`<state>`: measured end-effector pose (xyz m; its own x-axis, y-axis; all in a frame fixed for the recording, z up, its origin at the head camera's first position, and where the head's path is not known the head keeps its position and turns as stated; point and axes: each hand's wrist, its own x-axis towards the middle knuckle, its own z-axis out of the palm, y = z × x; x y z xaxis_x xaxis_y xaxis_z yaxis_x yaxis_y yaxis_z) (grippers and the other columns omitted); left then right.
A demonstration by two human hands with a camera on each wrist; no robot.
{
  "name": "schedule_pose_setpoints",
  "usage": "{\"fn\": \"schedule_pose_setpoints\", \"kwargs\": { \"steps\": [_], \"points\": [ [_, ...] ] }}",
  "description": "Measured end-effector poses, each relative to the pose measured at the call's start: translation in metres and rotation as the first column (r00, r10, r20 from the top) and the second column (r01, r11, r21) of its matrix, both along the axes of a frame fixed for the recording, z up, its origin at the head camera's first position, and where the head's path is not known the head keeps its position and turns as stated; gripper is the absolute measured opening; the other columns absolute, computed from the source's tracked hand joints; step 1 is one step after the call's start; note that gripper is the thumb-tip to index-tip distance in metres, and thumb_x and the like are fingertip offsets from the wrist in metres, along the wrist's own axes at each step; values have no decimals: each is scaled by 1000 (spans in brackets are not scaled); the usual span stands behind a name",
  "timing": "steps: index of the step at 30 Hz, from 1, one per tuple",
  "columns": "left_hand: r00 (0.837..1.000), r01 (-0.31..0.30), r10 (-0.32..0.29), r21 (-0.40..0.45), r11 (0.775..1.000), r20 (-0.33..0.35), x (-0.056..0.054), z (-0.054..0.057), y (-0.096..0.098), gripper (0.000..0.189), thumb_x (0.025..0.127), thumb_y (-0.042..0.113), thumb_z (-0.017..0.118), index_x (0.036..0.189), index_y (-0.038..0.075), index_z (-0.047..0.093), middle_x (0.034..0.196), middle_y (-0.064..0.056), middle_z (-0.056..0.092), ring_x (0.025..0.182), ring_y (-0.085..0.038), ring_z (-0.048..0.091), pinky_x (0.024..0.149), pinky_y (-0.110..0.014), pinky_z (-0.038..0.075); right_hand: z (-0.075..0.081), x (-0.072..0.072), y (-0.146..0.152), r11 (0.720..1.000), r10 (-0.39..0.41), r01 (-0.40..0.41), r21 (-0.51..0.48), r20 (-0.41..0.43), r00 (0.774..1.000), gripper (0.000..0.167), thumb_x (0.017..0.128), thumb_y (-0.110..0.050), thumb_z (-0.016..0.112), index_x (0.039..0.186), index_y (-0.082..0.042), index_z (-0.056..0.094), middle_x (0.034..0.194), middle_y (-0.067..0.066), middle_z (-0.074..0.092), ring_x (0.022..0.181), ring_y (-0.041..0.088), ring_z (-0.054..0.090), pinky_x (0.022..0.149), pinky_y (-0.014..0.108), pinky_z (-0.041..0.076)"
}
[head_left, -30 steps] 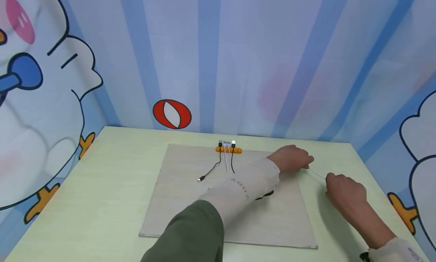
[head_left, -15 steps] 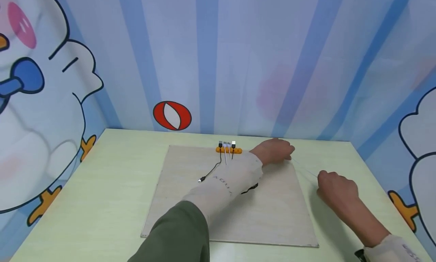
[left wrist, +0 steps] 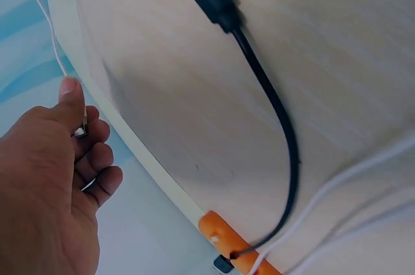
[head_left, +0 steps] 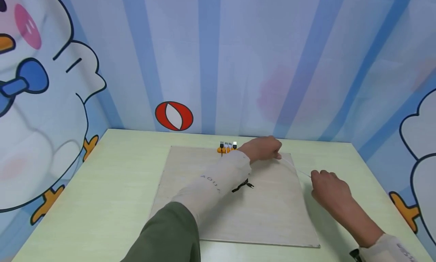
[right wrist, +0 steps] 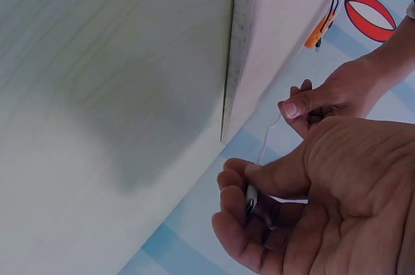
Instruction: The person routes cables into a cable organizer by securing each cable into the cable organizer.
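A thin white USB cable (head_left: pixel 296 169) stretches between my two hands above the right edge of the board. My left hand (head_left: pixel 263 148) pinches it near the board's back right; in the left wrist view a metal plug (left wrist: pixel 80 131) shows beside the fingers. My right hand (head_left: pixel 331 190) holds the other end, off the board to the right; a plug (right wrist: pixel 251 200) sits within its curled fingers. Behind the left wrist, an orange cable holder (head_left: pixel 223 150) bears several upright plugs, partly hidden by the hand. A black cable (left wrist: pixel 285 139) runs from this holder to a loose plug (left wrist: pixel 214 1).
The pale board (head_left: pixel 272 216) lies on a light yellow table (head_left: pixel 85 190). My left forearm crosses the board and hides part of it and the cables. A striped cartoon backdrop (head_left: pixel 235 65) stands behind the table and at both sides.
Both hands have moved left with the white cable, the left one towards the orange holder. The left sleeve now covers more of the holder's cables, while a black plug has come into view right of it.
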<state>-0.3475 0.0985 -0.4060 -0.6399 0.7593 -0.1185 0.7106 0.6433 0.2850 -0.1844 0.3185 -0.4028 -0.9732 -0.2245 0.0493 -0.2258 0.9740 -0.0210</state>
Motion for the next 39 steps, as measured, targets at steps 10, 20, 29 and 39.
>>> {"fn": "schedule_pose_setpoints", "kwargs": {
  "steps": [10, 20, 29, 39],
  "points": [
    [999, 8, -8, 18, 1000, 32, 0, 4, -20, 20, 119, 18, 57, 115, 4, 70, 95, 2, 55, 84, -11, 44, 79, -22, 36, 0, -1, -11, 999, 37, -37, -9, -19, 999, 7, 93, 11, 69, 99, 8, 66, 85, 19, 62, 75, 36, 59, 61, 49, 54],
    [1000, -26, 26, -13, 1000, 3, -6, 5, -41, 21, 120, 12, 52, 121, 5, 71, 109, -3, 67, 91, -12, 46, 83, -25, 38, -5, -6, -31, 997, 75, -74, 9, -79, 994, 9, 94, 11, 71, 101, 6, 69, 87, 20, 64, 77, 36, 60, 64, 51, 57],
    [998, -45, 44, -31, 999, -42, -5, 6, -55, 14, 120, 17, 56, 107, 13, 60, 98, 1, 59, 85, -11, 45, 82, -26, 39, -12, -5, -45, 988, 153, -147, 55, -152, 976, 12, 92, 11, 76, 101, 6, 70, 90, 18, 65, 76, 30, 54, 62, 44, 55],
    [997, -61, 61, -9, 998, -48, -7, 12, -67, 22, 118, 8, 54, 98, 15, 56, 94, 2, 56, 85, -13, 46, 79, -27, 38, -15, -5, -61, 970, 235, -216, 110, -216, 948, 18, 87, 9, 83, 101, 2, 73, 90, 14, 66, 79, 31, 60, 66, 44, 58]
  ]
}}
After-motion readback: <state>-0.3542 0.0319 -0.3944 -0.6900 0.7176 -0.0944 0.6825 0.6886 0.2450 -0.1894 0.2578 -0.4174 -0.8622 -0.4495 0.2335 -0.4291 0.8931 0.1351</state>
